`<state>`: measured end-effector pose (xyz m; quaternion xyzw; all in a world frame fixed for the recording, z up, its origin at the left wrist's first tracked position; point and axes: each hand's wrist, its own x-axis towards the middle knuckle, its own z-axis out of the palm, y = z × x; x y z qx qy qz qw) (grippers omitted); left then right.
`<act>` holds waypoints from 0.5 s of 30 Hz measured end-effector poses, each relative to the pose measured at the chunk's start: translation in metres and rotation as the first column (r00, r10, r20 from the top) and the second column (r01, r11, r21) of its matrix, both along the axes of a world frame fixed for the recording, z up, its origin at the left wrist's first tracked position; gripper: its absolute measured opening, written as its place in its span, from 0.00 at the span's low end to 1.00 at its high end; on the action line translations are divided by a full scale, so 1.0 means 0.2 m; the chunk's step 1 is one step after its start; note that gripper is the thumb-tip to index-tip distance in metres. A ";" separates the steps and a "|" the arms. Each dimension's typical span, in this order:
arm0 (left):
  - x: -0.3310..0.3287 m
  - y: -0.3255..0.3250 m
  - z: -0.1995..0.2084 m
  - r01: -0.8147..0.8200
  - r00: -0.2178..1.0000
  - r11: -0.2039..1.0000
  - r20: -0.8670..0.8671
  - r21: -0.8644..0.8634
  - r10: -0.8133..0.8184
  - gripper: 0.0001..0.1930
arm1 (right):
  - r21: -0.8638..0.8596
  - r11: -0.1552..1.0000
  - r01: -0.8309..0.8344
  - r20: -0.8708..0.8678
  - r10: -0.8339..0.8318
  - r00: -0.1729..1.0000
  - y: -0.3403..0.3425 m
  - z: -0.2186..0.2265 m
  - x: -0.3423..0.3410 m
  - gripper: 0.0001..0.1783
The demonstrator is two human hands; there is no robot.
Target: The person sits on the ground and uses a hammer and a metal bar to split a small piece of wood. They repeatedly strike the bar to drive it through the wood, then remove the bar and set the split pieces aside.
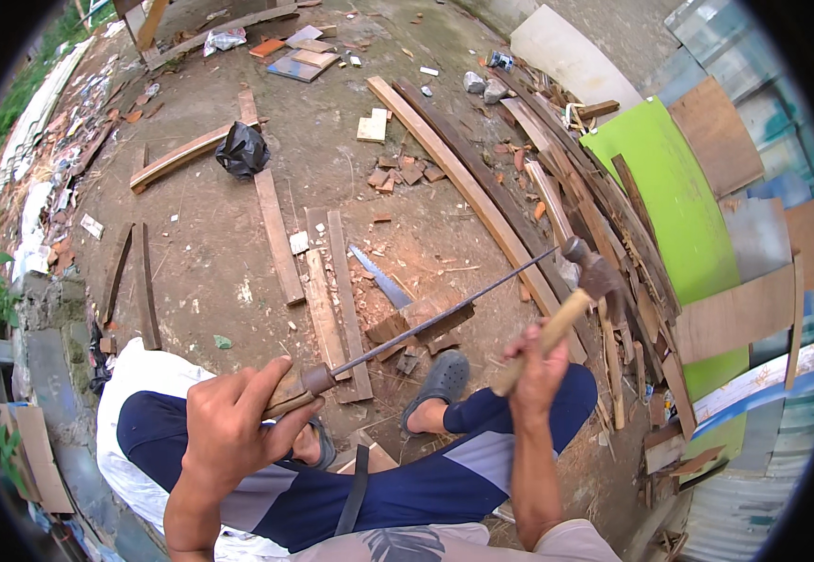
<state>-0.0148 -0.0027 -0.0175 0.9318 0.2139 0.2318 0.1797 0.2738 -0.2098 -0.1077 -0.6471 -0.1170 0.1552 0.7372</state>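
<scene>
We are gripping handled rod (397,338) in left hand (229,421) — long axis slanting up-right, tip (550,252) nearer right hand (535,375), closed around hammer (570,313).

The view looks out from the person's head, through the left of two side-by-side fisheye cameras; it faces forward and steeply down, past the shirt (407,545) and the blue trousers (351,506) at the bottom; the left hand (226,421) and right hand (536,370) are near the lens, their forearms (536,487) entering from below; the ground (191,253) recedes toward the top; corrugated sheets (744,506) curve along the right rim, greenery (0,454) lines the left.
</scene>
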 end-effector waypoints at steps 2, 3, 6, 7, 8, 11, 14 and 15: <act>0.01 -0.01 0.00 0.004 1.000 1.000 0.012 -0.011 -0.004 0.26 | 0.107 0.993 -0.049 -0.097 0.059 0.994 0.11 -0.10 -0.09 0.21; 0.01 -0.02 0.00 0.007 1.000 1.000 0.017 -0.014 -0.007 0.26 | 0.152 0.986 -0.063 -0.165 0.089 0.982 0.16 -0.12 -0.13 0.22; 0.01 -0.04 0.01 -0.002 1.000 0.997 -0.005 -0.071 0.002 0.26 | 0.177 0.957 -0.228 -0.182 0.260 0.948 0.16 -0.28 -0.13 0.25; 0.01 -0.05 0.02 0.002 1.000 0.998 -0.025 -0.067 -0.003 0.26 | 0.164 0.939 -0.303 -0.158 0.328 0.931 0.16 -0.32 -0.13 0.26; 0.01 -0.06 0.02 0.006 0.999 0.998 -0.045 -0.063 -0.009 0.26 | 0.147 0.939 -0.310 -0.179 0.333 0.926 0.17 -0.35 -0.14 0.28; -0.01 -0.06 0.02 -0.021 0.998 0.998 -0.052 -0.062 0.018 0.26 | 0.181 0.916 -0.357 -0.171 0.387 0.906 0.25 -0.30 -0.19 0.29; -0.01 -0.05 0.02 -0.041 0.999 0.996 -0.039 -0.081 0.038 0.26 | 0.146 0.929 -0.341 -0.126 0.359 0.925 0.28 -0.27 -0.21 0.27; -0.02 -0.05 0.02 -0.046 0.998 0.995 -0.035 -0.089 0.043 0.26 | 0.138 0.933 -0.333 -0.117 0.349 0.930 0.29 -0.25 -0.22 0.26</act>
